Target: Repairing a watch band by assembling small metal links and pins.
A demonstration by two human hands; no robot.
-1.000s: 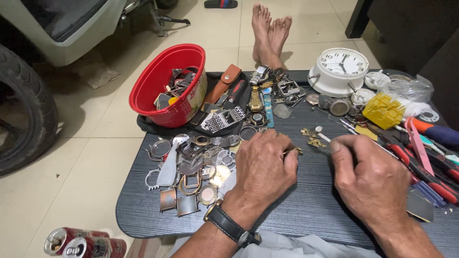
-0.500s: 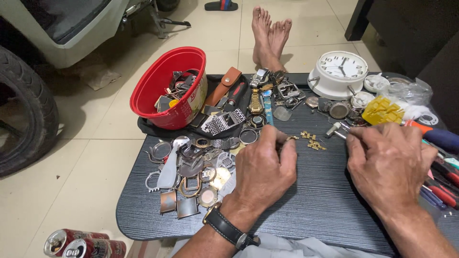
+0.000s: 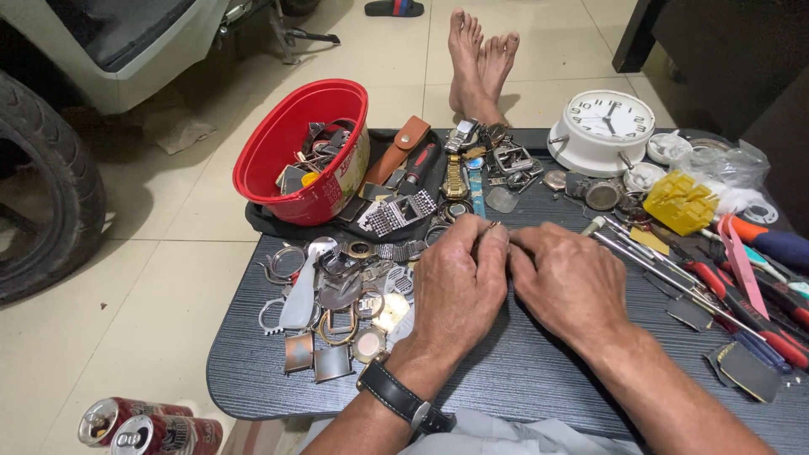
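Right hand has swung in from the tool side since half a second ago and now meets the left hand at mid-desk, fingertips touching; left hand has barely shifted. Both hands are curled narrow around something small: a gold-coloured bit peeks out above the left fingers, probably a ring or a watch part, too hidden to say. The small brass parts that lay loose between the hands earlier are no longer visible, likely gathered in or covered. Progress, judging from layout: early-to-middle of fine fitting work. The piece is picked up and pinched between both hands, no tool in either. Screwdrivers and pliers lie untouched just right of the right hand. Pile of watch cases and bezels sits left of the left hand on the desk; red bowl of parts and white clock sit behind, well apart.
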